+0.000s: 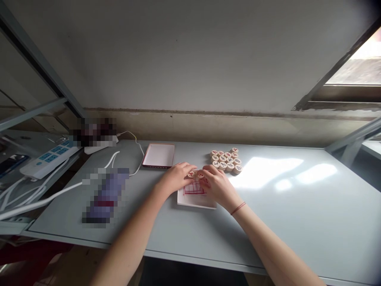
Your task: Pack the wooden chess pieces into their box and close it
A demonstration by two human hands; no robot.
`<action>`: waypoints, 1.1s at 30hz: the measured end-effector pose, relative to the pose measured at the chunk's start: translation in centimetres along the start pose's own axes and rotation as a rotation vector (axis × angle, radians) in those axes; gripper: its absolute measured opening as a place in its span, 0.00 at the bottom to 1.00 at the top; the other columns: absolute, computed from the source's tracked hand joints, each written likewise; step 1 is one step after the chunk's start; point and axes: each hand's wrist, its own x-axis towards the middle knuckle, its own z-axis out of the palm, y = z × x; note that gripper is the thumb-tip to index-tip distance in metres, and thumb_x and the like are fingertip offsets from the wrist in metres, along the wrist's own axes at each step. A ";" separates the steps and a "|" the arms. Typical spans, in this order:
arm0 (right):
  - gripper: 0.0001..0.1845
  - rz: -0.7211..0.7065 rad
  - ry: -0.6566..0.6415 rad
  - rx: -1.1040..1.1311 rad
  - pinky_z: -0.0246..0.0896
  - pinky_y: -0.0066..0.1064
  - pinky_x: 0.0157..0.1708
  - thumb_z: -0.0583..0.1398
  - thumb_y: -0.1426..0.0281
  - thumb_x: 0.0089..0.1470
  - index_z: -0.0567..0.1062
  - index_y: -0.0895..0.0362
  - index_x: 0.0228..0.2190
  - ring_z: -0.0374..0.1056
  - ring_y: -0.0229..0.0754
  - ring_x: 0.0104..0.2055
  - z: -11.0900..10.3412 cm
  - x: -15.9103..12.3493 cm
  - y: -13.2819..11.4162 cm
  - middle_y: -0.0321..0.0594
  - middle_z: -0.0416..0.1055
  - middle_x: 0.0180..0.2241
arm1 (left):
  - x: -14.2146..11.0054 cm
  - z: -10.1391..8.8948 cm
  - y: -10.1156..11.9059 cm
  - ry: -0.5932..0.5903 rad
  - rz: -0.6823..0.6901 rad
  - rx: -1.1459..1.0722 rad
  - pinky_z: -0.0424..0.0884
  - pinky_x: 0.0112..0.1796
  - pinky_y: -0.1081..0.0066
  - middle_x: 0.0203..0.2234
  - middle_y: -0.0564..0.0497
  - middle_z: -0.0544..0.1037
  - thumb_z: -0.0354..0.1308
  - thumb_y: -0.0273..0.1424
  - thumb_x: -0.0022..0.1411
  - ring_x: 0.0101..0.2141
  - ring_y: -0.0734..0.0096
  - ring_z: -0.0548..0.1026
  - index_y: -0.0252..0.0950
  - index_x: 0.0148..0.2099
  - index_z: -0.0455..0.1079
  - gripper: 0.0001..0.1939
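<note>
My left hand (pixel 177 177) reaches over a shallow white box tray (pixel 196 201) with a red grid printed inside. Its thumb and fingers close around a round wooden xiangqi piece (pixel 191 174) with a red character. From the other side, my right hand (pixel 218 183) has its fingers bent over a second red-marked xiangqi piece (pixel 200 174), partly covered by them. The two pieces sit side by side at the tray's far end. Just beyond my right hand stands a block of xiangqi pieces (pixel 230 159) in rows, some marked red and some dark.
A shallow box lid (pixel 158 155) lies open side up behind my left hand. On the left are a blurred purple object (pixel 108 194), white cables (pixel 62 194) and a power strip (pixel 52 155). The wall (pixel 190 125) borders the grey desk's (pixel 282 214) far edge.
</note>
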 end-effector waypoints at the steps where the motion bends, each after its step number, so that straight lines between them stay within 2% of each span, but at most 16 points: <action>1: 0.12 0.001 -0.004 -0.013 0.58 0.32 0.38 0.54 0.77 0.54 0.74 0.54 0.38 0.66 0.40 0.35 -0.1 0.0 0.0 0.42 0.70 0.39 | -0.1 -0.2 0.0 -0.001 -0.012 0.013 0.69 0.46 0.70 0.46 0.50 0.74 0.58 0.29 0.59 0.45 0.65 0.73 0.40 0.52 0.68 0.18; 8: 0.10 0.004 0.000 -0.109 0.53 0.32 0.36 0.55 0.72 0.58 0.76 0.54 0.36 0.62 0.43 0.33 -0.4 0.1 -0.1 0.42 0.70 0.29 | -0.1 -0.7 0.1 -0.002 -0.075 0.053 0.70 0.43 0.71 0.43 0.50 0.76 0.55 0.31 0.62 0.42 0.66 0.75 0.41 0.49 0.71 0.12; 13: 0.09 0.000 -0.013 -0.132 0.50 0.32 0.34 0.54 0.71 0.59 0.75 0.55 0.37 0.60 0.43 0.33 -0.1 0.1 -0.2 0.41 0.72 0.27 | -0.1 -0.6 0.1 -0.012 -0.085 0.049 0.70 0.43 0.71 0.42 0.50 0.76 0.56 0.31 0.62 0.41 0.67 0.75 0.41 0.49 0.71 0.13; 20: 0.06 0.035 0.000 -0.127 0.48 0.30 0.31 0.55 0.72 0.57 0.72 0.56 0.32 0.59 0.43 0.32 0.3 0.1 -0.3 0.40 0.71 0.24 | -0.2 -0.7 0.0 -0.018 -0.101 0.050 0.70 0.42 0.72 0.41 0.51 0.76 0.55 0.33 0.63 0.40 0.67 0.76 0.43 0.49 0.72 0.12; 29: 0.06 0.011 -0.001 -0.128 0.51 0.30 0.32 0.54 0.72 0.57 0.72 0.56 0.32 0.60 0.43 0.32 0.3 0.2 -0.4 0.40 0.71 0.24 | -0.3 -1.1 -0.3 -0.037 -0.078 0.021 0.69 0.44 0.73 0.41 0.52 0.76 0.54 0.26 0.60 0.40 0.69 0.75 0.42 0.48 0.72 0.15; 33: 0.07 0.054 0.021 -0.008 0.56 0.31 0.32 0.56 0.66 0.56 0.72 0.55 0.35 0.64 0.44 0.33 -1.1 0.3 -0.3 0.41 0.73 0.28 | -0.4 -1.0 0.0 -0.021 -0.079 0.033 0.70 0.40 0.72 0.41 0.51 0.76 0.55 0.34 0.61 0.38 0.67 0.76 0.43 0.50 0.71 0.14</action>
